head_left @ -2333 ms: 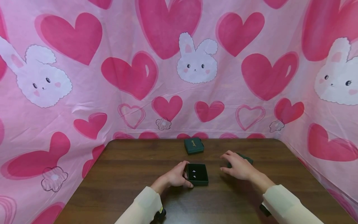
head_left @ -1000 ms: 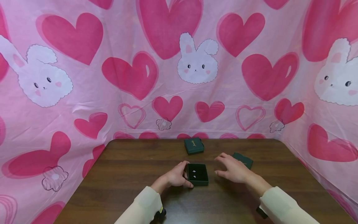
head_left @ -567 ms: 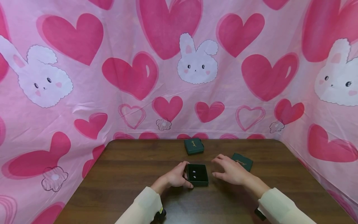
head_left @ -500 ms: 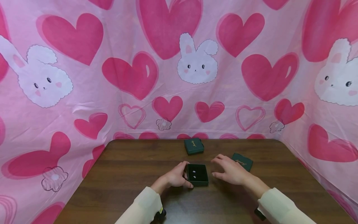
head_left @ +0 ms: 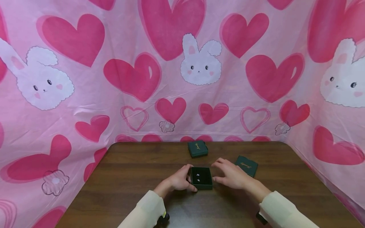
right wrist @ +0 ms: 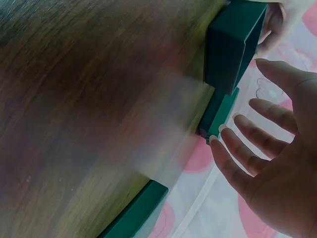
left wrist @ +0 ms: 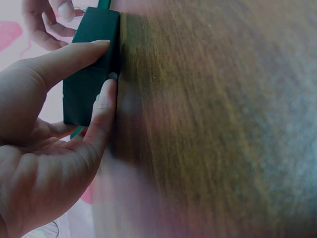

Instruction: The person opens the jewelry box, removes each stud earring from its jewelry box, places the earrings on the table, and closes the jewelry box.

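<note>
A small dark green jewelry box point(head_left: 206, 181) sits without its lid on the table, a black insert inside. Two tiny star-shaped earrings point(head_left: 198, 174) show on the insert's left half. My left hand point(head_left: 179, 179) grips the box's left side; in the left wrist view its thumb lies along the green wall point(left wrist: 89, 62). My right hand point(head_left: 232, 174) hovers by the box's right side, its fingers spread and relaxed, with nothing in them. In the right wrist view, the thumb tip is close to the rim of the box point(right wrist: 230, 49).
A second green box point(head_left: 198, 148) with gold lettering stands at the back. To the right, behind my right hand, lies a flat green lid-like piece point(head_left: 248, 166), also gold-lettered. A pink heart-and-rabbit cloth point(head_left: 199, 95) borders the wooden table point(head_left: 137, 171).
My right hand has moved left, away from the flat green piece and up to the box's right side, uncovering more of that piece. The left hand and the box have stayed put.
</note>
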The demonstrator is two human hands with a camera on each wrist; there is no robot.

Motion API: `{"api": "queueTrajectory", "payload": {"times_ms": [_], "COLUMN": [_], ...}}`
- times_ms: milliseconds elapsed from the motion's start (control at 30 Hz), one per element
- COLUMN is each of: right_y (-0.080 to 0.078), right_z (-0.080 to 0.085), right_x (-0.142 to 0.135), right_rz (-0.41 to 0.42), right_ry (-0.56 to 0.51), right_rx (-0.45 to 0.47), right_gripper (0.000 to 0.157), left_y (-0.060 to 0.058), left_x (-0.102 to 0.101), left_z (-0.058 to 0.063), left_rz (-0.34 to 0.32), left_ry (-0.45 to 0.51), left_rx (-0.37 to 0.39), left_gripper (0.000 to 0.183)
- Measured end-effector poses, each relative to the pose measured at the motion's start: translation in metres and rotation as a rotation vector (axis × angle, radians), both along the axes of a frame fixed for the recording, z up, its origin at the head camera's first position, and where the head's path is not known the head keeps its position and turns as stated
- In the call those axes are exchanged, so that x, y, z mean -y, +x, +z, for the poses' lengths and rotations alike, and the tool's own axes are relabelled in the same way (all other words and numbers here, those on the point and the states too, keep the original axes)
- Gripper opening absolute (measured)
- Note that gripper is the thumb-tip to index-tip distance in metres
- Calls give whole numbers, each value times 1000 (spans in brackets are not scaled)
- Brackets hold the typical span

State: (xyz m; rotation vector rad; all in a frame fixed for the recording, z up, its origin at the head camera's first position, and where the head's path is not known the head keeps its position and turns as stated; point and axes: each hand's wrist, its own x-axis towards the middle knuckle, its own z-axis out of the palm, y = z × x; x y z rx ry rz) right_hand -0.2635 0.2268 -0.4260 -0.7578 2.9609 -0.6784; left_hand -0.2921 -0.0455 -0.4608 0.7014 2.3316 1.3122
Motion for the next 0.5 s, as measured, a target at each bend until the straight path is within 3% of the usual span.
{"api": "queueTrajectory", "payload": {"times_ms": [500], "right_y": [-1], "right_z": [-5], "right_x": [10], "right_rz": [59], "right_ry": [-12], "right_rx": [12], "right_gripper": [46], "left_y": [1], "left_x": [-1], "left_z": [1], "left_rz": [2], "left_ry": [-9], "left_rx": [0], "left_gripper": [76]}}
